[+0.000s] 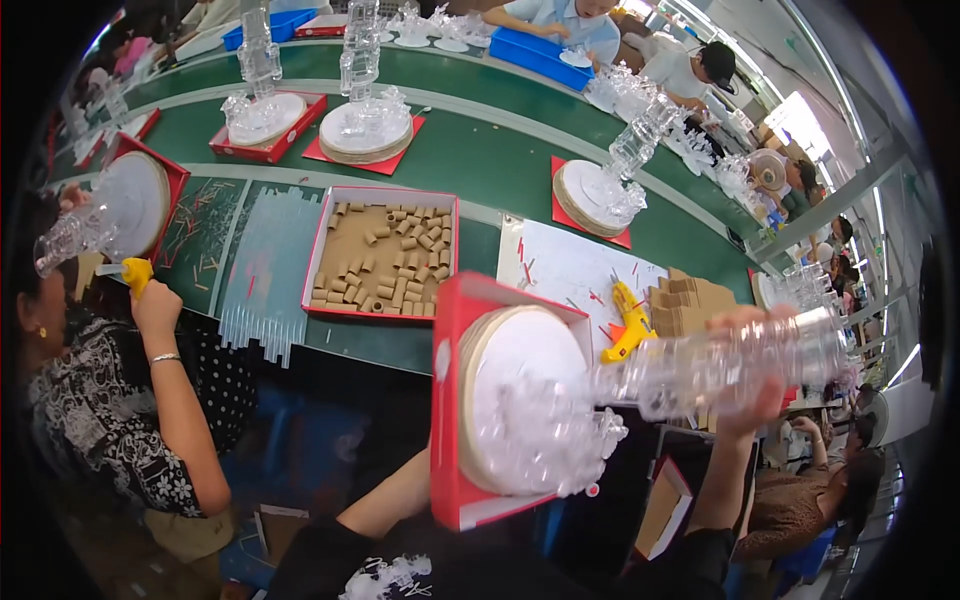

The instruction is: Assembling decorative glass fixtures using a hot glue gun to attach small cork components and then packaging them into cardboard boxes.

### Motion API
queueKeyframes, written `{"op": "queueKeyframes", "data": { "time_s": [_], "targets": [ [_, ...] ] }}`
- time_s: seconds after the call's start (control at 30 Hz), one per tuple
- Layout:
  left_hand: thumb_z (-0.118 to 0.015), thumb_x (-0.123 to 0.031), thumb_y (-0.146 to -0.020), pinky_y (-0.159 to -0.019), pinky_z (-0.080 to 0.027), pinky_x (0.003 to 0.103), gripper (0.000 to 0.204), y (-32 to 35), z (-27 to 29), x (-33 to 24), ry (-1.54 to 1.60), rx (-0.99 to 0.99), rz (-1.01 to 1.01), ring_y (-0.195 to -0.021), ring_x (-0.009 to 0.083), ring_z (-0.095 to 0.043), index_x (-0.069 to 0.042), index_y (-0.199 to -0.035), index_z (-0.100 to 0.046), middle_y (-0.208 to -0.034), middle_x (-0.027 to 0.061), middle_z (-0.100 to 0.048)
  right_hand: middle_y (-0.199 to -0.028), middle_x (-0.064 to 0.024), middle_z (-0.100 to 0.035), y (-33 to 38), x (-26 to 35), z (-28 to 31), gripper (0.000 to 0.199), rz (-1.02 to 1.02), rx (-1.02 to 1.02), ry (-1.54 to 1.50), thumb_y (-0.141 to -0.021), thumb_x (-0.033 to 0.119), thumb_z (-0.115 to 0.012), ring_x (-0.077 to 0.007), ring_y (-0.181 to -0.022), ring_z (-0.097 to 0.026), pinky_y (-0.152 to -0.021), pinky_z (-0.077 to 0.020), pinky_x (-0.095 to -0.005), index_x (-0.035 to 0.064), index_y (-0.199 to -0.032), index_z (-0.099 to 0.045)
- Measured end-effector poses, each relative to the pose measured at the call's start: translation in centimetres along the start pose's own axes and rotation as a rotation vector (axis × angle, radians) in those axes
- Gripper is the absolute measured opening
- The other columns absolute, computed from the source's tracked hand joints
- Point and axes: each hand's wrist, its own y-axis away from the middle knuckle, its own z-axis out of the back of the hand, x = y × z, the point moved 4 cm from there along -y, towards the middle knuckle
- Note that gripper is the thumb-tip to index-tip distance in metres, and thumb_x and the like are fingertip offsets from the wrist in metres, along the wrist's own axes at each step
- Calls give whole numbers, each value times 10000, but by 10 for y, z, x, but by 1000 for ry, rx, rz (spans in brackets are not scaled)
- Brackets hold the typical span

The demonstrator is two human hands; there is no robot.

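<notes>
On my feed, hard, glassy plastic filled the near side. I had the right grip (757,398) clasped around a clear column (680,375), ribbed and stepped along its length, lying almost level and blurred. The left forearm (390,490) reached behind a shallow red tray (445,400), which hid the left grip from me, so I could not tell whether it was grasping or released.

Column and tray looked to be parts of one piece, tipped onto its side in front of the counter (480,245), near the body. Against the tray sat a thick round disc (468,410) with a tan, layered edge, faced by a matte white round (535,340). Lumpy clear shapes (540,430) crowded its lower part, knobbly and jagged, shining where they caught the light.

Beyond, I saw the counter's smooth green top carrying a shallow box (317,245), where short brown cardboard tubes (408,262) lay loosely scattered. To its left, long translucent plastic strips (268,270) lay side by side, their ends overhanging the edge. To its right, a white sheet (560,255) was strewn with thin red bits (527,273); a yellow glue gun (630,325) lay there, beside flat brown cardboard (690,300) with a notched edge.
</notes>
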Motion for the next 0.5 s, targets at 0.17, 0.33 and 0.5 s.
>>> {"op": "queueKeyframes", "data": {
  "time_s": [0.17, 0.33, 0.5],
  "targets": [
    [-222, -733, -883, -1069, -340, 404, 938, 5, -46, -24, -830, -68, 46, -1311, 278, -407, 27, -1431, -266, -1429, 181, -396, -961, -139, -604, -51, -36, 46, 593, 222, 1, 453, -811, 463, -556, -228, -882, -578, -847, -479, -384, -2, -1172, -491],
    [-536, -90, -913, -879, -470, 342, 300, 8, -90, -85, -2442, -342, -645, -1024, 254, -603, 16, -1194, -549, -1120, 152, -627, -957, -80, -648, -66, -68, -16, 390, 206, 225, 601, -664, 234, -738, -172, -828, -626, -754, -495, -318, 27, -985, -657],
    [-591, -115, -872, -908, -449, 398, 308, -35, -70, -131, -2850, -473, -567, -1067, 338, -555, 29, -1144, -571, -1166, 181, -577, -994, -163, -634, -83, -118, -7, 416, 177, 179, 651, -765, 216, -710, -208, -845, -629, -768, -488, -334, -9, -1096, -595]
  ]
}}
